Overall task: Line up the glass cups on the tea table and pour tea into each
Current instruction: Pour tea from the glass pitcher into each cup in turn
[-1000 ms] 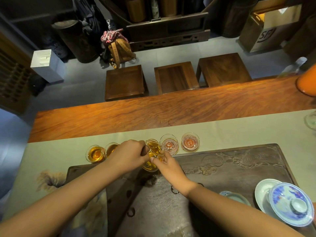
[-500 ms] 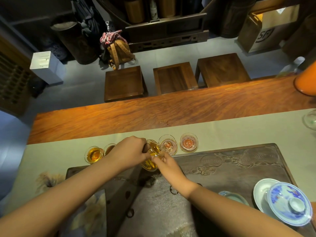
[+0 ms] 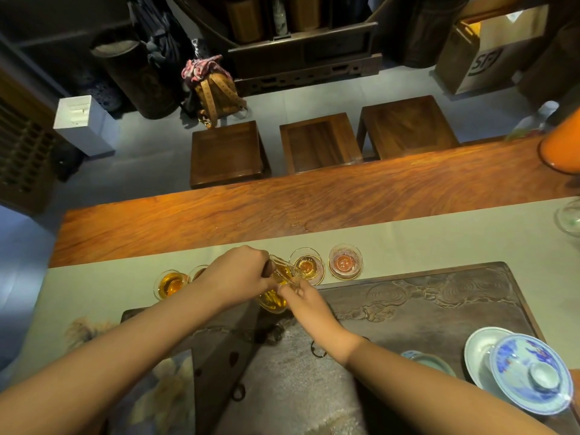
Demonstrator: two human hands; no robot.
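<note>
Several small glass cups stand in a row on the grey-green table runner [image 3: 439, 233]. The leftmost cup [image 3: 171, 284] holds amber tea. Its neighbour [image 3: 197, 273] is half hidden by my left hand [image 3: 238, 277]. That hand grips the handle of a glass pitcher [image 3: 276, 298] of amber tea, tilted to the right. My right hand [image 3: 304, 301] pinches the pitcher's front near the spout. The spout is over a cup [image 3: 307, 266] that shows amber liquid. The rightmost cup [image 3: 345, 262] looks pinkish and holds no tea. Anything under the pitcher is hidden.
A dark carved tea tray [image 3: 439, 302] lies right behind my hands. On its right end sit a blue-and-white lidded gaiwan [image 3: 530, 375] and a small celadon dish [image 3: 430, 361]. An orange object [image 3: 561, 149] and a glass bowl [image 3: 569, 218] stand at the table's right edge. Three wooden stools [image 3: 229, 152] stand beyond.
Both hands and the pitcher have shifted slightly right along the row. The second cup from the right, pinkish before, now shows amber tea.
</note>
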